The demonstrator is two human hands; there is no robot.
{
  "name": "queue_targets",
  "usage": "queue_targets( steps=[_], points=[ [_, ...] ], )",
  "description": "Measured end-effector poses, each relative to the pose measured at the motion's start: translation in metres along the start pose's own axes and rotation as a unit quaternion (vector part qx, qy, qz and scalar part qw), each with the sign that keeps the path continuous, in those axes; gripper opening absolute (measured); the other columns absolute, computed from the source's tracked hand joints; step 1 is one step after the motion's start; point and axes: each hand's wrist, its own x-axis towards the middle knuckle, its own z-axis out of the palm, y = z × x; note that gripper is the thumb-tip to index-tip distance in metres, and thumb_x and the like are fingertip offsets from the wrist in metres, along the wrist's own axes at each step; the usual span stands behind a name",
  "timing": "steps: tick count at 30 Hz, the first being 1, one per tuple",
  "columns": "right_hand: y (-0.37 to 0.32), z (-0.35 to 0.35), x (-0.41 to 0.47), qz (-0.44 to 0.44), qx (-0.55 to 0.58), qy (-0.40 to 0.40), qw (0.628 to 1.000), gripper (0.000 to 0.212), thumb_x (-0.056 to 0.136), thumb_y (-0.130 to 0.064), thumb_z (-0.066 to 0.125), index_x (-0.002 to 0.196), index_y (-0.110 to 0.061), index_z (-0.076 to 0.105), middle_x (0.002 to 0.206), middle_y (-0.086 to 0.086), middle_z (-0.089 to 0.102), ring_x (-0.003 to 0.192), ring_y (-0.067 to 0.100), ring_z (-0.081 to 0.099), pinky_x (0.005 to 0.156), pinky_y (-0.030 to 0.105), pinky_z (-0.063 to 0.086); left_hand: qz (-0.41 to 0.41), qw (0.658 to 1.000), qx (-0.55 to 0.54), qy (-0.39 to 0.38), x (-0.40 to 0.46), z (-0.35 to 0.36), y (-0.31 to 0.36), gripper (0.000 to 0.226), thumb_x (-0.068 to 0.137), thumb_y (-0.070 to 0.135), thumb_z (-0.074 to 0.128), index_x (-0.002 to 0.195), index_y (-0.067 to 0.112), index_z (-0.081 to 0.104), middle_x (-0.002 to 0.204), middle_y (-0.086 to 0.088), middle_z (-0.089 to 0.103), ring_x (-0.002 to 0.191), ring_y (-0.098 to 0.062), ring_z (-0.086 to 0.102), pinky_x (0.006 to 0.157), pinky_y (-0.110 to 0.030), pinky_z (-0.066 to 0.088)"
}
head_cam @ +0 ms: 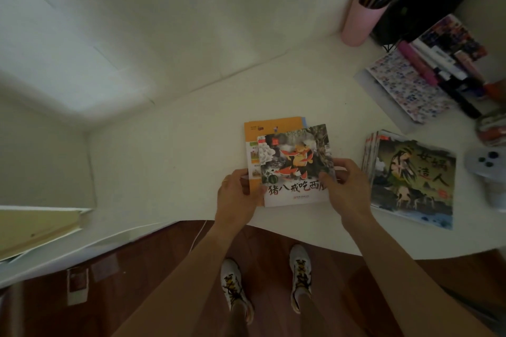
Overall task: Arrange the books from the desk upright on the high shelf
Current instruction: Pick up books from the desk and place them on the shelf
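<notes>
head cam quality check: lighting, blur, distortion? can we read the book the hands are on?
Head view: dim, warm-tinted light with no hard glare; strong wide-angle bending, the desk edge curves; pen cup and the frame edges are smeared. The watermelon book is sharp enough to read its large title, partly covered by the right hand; left hand holds the stack's other side.

Bare white worktop [169, 150] stretches open to the left of the left hand [237, 194] and beyond both hands to the wall. Just right of the right hand [346, 189] lies a pile of picture books with a dark painted cover [410, 183]; farther right and beyond it, a pink cylindrical pen cup [360, 22] and a floral-patterned booklet [405, 87] crowd the corner.
</notes>
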Motion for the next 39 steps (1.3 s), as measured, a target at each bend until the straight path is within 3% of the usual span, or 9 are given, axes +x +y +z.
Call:
queue_targets(
  steps=[6,10,15,21,25,29,32,35,39],
  points=[
    [-0.002,-0.028,-0.006,0.059,0.157,-0.025,0.986,0.022,0.093,-0.002,0.068,0.106,-0.019,0.067,0.085,0.0,0.076,0.069,0.005,0.072,0.057,0.017,0.055,-0.003,0.996,-0.011,0.083,-0.011,-0.003,0.006,0.03,0.098,0.032,0.067,0.126,0.022,0.065,0.116,0.001,0.062,0.099,-0.013,0.062,0.089,-0.026,0.047],
    [-0.001,-0.042,-0.014,0.093,0.234,-0.029,0.967,0.023,0.093,-0.001,0.068,0.096,-0.023,0.07,0.081,-0.005,0.077,0.082,0.018,0.073,0.076,0.033,0.058,0.012,0.987,-0.15,0.059,-0.022,-0.007,0.034,0.021,0.104,0.035,0.057,0.116,0.023,0.07,0.105,0.01,0.075,0.09,0.0,0.069,0.08,-0.01,0.052],
    [-0.007,-0.066,-0.021,0.155,0.334,-0.034,0.929,0.019,0.096,0.001,0.061,0.099,-0.017,0.068,0.098,0.005,0.074,0.085,0.016,0.072,0.076,0.035,0.06,0.012,0.926,-0.368,-0.089,-0.037,0.004,0.077,0.024,0.104,0.013,0.056,0.119,0.012,0.075,0.113,-0.014,0.077,0.103,-0.031,0.075,0.087,-0.042,0.063],
    [0.008,-0.126,-0.014,0.196,0.43,-0.052,0.88,0.024,0.099,-0.001,0.055,0.122,-0.003,0.061,0.116,0.013,0.072,0.084,0.018,0.075,0.059,0.028,0.061,0.014,0.905,-0.398,-0.15,-0.05,0.033,0.111,0.026,0.102,0.012,0.058,0.123,0.003,0.07,0.118,-0.025,0.073,0.106,-0.05,0.068,0.096,-0.064,0.053],
    [0.019,-0.161,-0.013,0.153,0.427,-0.054,0.889,0.022,0.099,-0.003,0.054,0.117,-0.004,0.066,0.113,0.014,0.074,0.087,0.019,0.075,0.063,0.029,0.062,0.021,0.912,-0.382,-0.148,-0.058,0.05,0.14,0.026,0.103,0.014,0.058,0.101,0.025,0.081,0.104,-0.011,0.079,0.097,-0.028,0.076,0.077,-0.039,0.063],
    [0.025,-0.185,-0.011,0.147,0.395,-0.006,0.907,0.022,0.099,-0.007,0.059,0.119,-0.008,0.066,0.11,0.014,0.076,0.086,0.019,0.075,0.071,0.032,0.062,0.035,0.937,-0.328,-0.116,-0.057,0.072,0.157,0.021,0.097,0.013,0.068,0.118,0.014,0.072,0.094,-0.014,0.079,0.084,-0.021,0.076,0.071,-0.032,0.059],
    [0.029,-0.211,-0.006,0.169,0.482,0.079,0.856,0.027,0.1,0.0,0.053,0.126,0.002,0.061,0.114,0.013,0.072,0.073,0.0,0.071,0.065,0.019,0.059,0.011,0.928,-0.362,-0.087,-0.054,0.083,0.163,0.021,0.096,0.006,0.069,0.117,0.007,0.068,0.092,-0.016,0.079,0.083,-0.025,0.076,0.072,-0.034,0.058],
    [0.032,-0.244,-0.003,0.194,0.577,0.037,0.793,0.033,0.102,0.002,0.049,0.133,0.007,0.058,0.125,0.004,0.062,0.077,-0.024,0.059,0.071,0.004,0.048,0.012,0.911,-0.402,-0.093,-0.056,0.088,0.166,0.018,0.096,-0.003,0.064,0.104,0.01,0.071,0.089,-0.013,0.079,0.08,-0.023,0.076,0.07,-0.03,0.06],
    [0.05,-0.248,0.002,0.194,0.461,0.055,0.864,0.03,0.1,-0.007,0.054,0.128,-0.009,0.063,0.123,0.009,0.071,0.101,0.017,0.07,0.078,0.032,0.054,0.01,0.913,-0.396,-0.092,-0.059,0.099,0.167,0.021,0.093,-0.001,0.069,0.113,0.005,0.071,0.093,-0.02,0.078,0.081,-0.025,0.076,0.07,-0.029,0.059]
  ],
)
